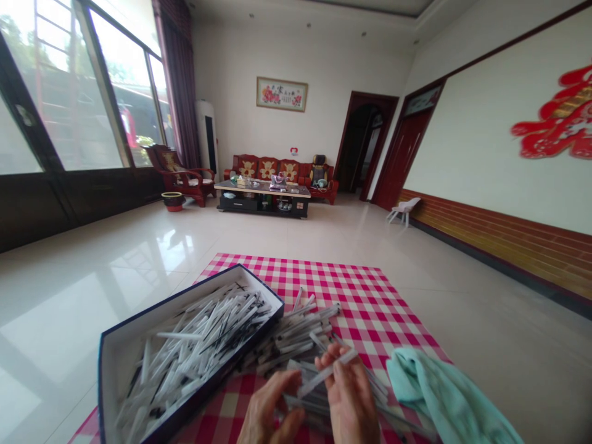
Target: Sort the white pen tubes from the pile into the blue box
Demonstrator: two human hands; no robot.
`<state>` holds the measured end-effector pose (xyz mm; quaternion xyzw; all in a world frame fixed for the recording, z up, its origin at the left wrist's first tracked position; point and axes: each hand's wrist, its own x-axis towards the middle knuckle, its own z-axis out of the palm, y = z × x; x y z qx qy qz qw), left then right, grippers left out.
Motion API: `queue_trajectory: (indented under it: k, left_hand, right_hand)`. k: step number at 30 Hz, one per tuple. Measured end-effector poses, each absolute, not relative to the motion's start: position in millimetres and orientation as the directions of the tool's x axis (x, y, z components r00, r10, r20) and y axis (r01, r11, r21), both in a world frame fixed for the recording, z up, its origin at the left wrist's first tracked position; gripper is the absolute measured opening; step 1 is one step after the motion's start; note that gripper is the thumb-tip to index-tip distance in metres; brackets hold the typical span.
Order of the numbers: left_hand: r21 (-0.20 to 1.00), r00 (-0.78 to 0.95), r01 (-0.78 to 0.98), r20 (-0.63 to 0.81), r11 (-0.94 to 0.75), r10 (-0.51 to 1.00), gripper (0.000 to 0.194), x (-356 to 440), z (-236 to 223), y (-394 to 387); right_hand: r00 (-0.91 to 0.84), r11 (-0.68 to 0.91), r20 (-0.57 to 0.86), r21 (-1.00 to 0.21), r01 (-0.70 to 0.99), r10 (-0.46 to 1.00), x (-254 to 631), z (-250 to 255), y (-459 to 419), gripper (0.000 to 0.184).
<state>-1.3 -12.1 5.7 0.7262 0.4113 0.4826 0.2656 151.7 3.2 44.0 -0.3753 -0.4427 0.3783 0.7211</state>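
Observation:
My right hand [350, 394] is closed on a slim whitish tube [319, 379], pinched between thumb and fingers and slanting down to the left. Close to the tube's lower end is my left hand [272, 407], its thumb and fingers apart; whether a fingertip touches the tube is unclear. Beneath and beyond both hands, a loose pile of similar tubes [308, 327], some with dark ends, lies on the pink-and-white checked tablecloth [370, 293]. At the left, a shallow dark-blue-edged box [108, 361] holds many whitish slim tubes and thin black pieces [217, 330].
A pale turquoise cloth [435, 385] lies crumpled at the table's right edge. Across the tiled floor [324, 234] stand a low black table [250, 203], a wooden sofa [240, 163], an armchair [198, 185], a flowerpot [173, 202] and a small chair [404, 209].

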Motion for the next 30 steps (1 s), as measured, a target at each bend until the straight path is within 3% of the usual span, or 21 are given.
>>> queue_trajectory:
  k: [3, 7, 13, 17, 23, 30]
  left_hand:
    - [0.862, 0.173, 0.248, 0.411, -0.443, 0.895, 0.038, 1, 0, -11]
    - [0.883, 0.153, 0.246, 0.371, -0.399, 0.916, 0.026, 0, 14, -10]
    - [0.827, 0.089, 0.393, 0.401, -0.402, 0.912, 0.021, -8, 28, -10]
    - [0.734, 0.115, 0.483, 0.487, -0.477, 0.866, 0.016, -9, 26, -9]
    - [0.465, 0.118, 0.633, 0.732, -0.619, 0.671, 0.021, -8, 13, -7]
    - [0.281, 0.227, 0.756, 0.735, -0.592, 0.639, 0.016, -5, 12, -8]
  right_hand:
    - [0.32, 0.294, 0.134, -0.796, -0.529, 0.938, 154, 39, 10, 0.022]
    - [0.255, 0.22, 0.071, -0.754, -0.619, 0.964, 152, 32, 11, 0.019]
    - [0.104, 0.16, 0.132, -0.926, -0.341, 0.986, 153, 10, 9, 0.02]
    - [-0.035, 0.162, 0.178, -0.95, -0.268, 0.983, 153, 5, 9, 0.019]
    - [0.112, 0.018, 0.001, -0.989, -0.146, 0.994, 144, 19, 2, 0.031]
    - [0.141, -0.011, -0.025, -0.995, -0.098, 0.99, 139, 30, -4, 0.034]
